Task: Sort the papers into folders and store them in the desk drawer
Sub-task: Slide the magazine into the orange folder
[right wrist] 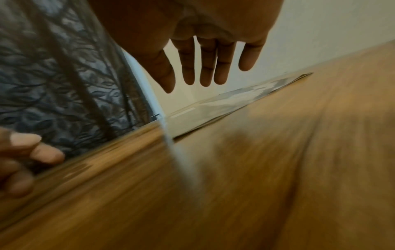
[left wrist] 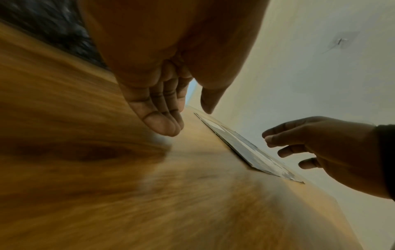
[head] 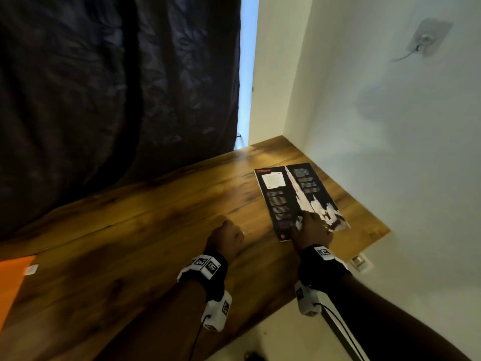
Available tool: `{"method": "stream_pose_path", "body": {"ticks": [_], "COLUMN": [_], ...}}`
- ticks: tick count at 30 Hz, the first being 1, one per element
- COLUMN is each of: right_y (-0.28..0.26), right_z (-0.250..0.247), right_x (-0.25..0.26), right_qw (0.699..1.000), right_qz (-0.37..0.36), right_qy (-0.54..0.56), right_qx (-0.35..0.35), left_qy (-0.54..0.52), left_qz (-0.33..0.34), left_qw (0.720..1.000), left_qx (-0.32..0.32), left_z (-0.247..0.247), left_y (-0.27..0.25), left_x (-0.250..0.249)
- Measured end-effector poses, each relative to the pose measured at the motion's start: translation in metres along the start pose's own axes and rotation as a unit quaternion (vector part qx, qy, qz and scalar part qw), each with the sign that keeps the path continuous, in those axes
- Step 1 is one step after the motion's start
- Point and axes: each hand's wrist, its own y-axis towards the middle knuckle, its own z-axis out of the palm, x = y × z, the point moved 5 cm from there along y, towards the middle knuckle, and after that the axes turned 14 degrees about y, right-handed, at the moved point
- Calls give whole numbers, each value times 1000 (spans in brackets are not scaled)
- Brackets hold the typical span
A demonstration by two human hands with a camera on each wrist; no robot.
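A dark printed paper [head: 294, 194], black with a white streak and text blocks, lies flat near the right end of the wooden desk [head: 130, 230]. My right hand [head: 311, 226] hovers over its near edge, fingers straight and spread [right wrist: 205, 67], holding nothing. The same paper [left wrist: 245, 147] [right wrist: 224, 103] shows edge-on in both wrist views. My left hand [head: 229, 239] hangs above the bare desk left of the paper, its fingers [left wrist: 158, 108] together and loosely bent, empty. An orange folder [head: 11, 280] lies at the desk's far left edge.
A dark patterned curtain [head: 117, 87] hangs behind the desk. A white wall [head: 390, 152] runs along the desk's right side with a small mounted plate [head: 429, 37]. A wall socket [head: 360, 263] sits below the desk's right corner.
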Motion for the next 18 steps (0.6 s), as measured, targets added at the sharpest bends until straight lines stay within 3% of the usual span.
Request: {"method": "stream_pose_path", "body": {"ticks": [9,18], "right_y": [-127,-253], "right_z": [104,224], "right_x": [109,237], "right_qw": [988,926], "right_qz": [-114,-277], "right_qy": [7,-22], "right_qx": [108,254], "left_qy": [56,68], "left_qz": [-14,-175], "left_qw": [996,978], "left_qx": [-65,-96], "left_z": [-64,-114], "left_y": [-92,-191], "left_x": [123,278]}}
